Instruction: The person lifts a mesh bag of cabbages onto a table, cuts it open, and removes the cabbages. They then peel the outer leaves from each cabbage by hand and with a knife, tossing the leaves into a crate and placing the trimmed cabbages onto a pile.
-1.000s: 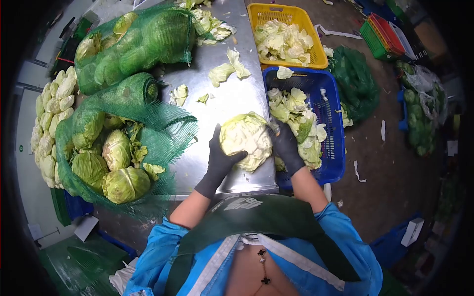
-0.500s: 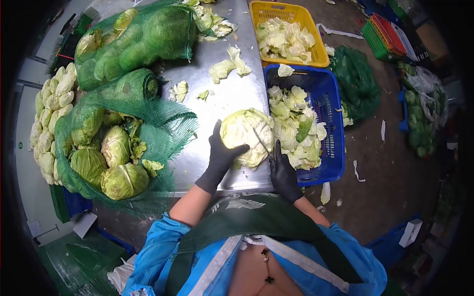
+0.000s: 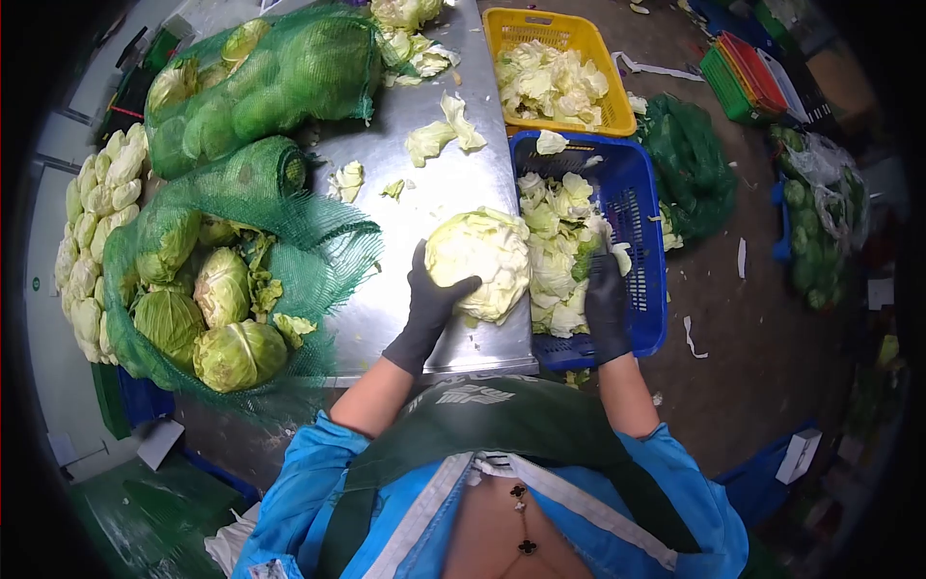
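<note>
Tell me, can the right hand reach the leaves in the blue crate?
Likely yes: the right hand sits over the blue crate beside the leaves, nothing covering them; left hand holds the cabbage.

The bare steel of the table (image 3: 463, 183) is free in a strip down the middle, from the cabbage (image 3: 479, 261) at the near edge to the loose leaves (image 3: 444, 130) farther away. On the left the net bags (image 3: 241, 203) close this strip; on the right the full blue crate (image 3: 640, 212) stands just beside the table edge, the yellow crate (image 3: 497, 43) beyond it.
</note>
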